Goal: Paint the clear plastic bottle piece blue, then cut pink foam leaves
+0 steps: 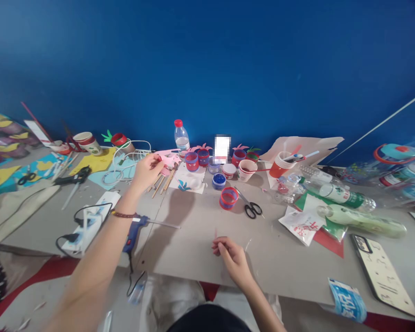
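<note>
Gently, thin pink paper asks for a light and patient pinch.
With my left hand (148, 169) I press thumb and fingertips together on the pink paper (169, 159), which is at the far side, left of the middle, above the wooden sticks (167, 183). To do it well, I should hold only the edge, so the narrow points do not bend, and raise my wrist so that my forearm stays clear of the blue glue gun (133, 231) just beside it. My right hand (234, 258) is at the near side, fingers curled inward; this part is blurred, so I cannot tell if they pinch a thin strip. The scissors (248, 203) lie beyond it, beside the red and blue ring (228, 205).
</note>
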Demonstrator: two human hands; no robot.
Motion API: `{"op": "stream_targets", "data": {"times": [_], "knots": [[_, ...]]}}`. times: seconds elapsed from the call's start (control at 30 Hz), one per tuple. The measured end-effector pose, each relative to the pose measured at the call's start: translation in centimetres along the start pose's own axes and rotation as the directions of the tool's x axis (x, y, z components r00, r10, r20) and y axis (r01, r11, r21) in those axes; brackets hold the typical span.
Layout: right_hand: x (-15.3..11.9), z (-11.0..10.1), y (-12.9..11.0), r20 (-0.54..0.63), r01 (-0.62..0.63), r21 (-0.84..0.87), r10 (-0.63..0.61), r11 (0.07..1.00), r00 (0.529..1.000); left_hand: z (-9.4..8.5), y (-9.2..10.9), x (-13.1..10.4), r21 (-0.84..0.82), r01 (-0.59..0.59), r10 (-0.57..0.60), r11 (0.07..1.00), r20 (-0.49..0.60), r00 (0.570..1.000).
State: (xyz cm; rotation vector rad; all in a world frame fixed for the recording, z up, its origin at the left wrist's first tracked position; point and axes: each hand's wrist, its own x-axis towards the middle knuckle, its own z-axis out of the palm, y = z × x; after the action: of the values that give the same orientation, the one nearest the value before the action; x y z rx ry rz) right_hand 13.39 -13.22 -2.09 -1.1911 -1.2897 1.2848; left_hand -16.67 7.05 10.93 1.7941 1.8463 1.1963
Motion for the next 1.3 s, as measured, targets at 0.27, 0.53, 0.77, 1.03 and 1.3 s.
{"op": "stream_targets", "data": {"times": [0.27,0.53,0.77,1.03,1.3], "knots": [[0.1,0.2,0.5,0.031,-0.083,0.122,0.08,0.989,0.996,-2.4,8.2,-3.5,-0.151,0.07,-0.054,0.986,0.11,0.992],[4.7,3.5,-4.1,0.117,-0.238,0.486,0.207,0.841,0.971,0.5,8.1,-7.8,-0.384,0.302,-0.185,0.873,0.312,0.932],[6.0,3.8,-4.2,0.081,-0.293,0.46,0.289,0.838,0.954,2.1,3.9,-12.6,-0.582,0.514,-0.296,0.629,0.432,0.852],[9.2,3.5,-3.8,0.187,0.132,-0.29,-0.079,0.948,0.979,-0.6,0.2,-15.3,-0.739,0.456,-0.522,0.496,0.165,0.837],[16.9,7.5,-4.0,0.425,0.469,-0.75,-0.203,0.466,0.882,-3.1,1.7,-15.5,-0.76,0.435,-0.54,0.483,0.132,0.831]]}}
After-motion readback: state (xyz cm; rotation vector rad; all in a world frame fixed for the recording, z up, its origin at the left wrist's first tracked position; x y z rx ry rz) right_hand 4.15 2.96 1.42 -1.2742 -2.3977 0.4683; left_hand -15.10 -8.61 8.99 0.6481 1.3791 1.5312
